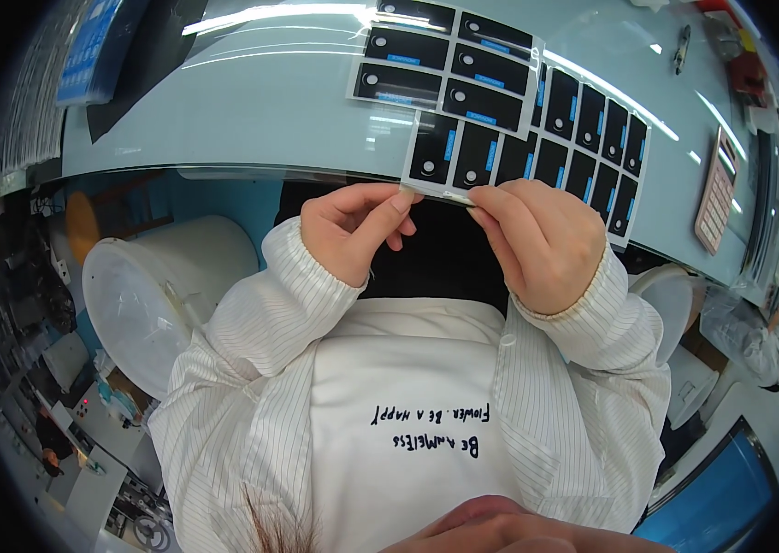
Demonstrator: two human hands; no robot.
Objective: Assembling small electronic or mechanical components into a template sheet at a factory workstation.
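I see two sheets on the shiny table (251,120), right at the front edge. The near sheet (553,164) shows seven boxes in its front row and at least five behind. The far sheet (449,66) lies partly over it and shows six. The boxes are black on white, each with a blue bar and a pale round dot. The bars carry tiny marks, too small to read.

Two hands are on the near sheet's front edge. The left hand (348,230) pinches near its corner with thumb and finger. The right hand (548,241) pinches just beside, its fingers bent. A thin pale strip (449,194) shows between them; I cannot tell what it is.

Farther out are one pink calculator (714,191), one small tool (682,50), one blue pack (87,57) and two white tubs (205,263). The white shirt (408,373) has two lines of black letters. Another person (754,348) is off to the right.
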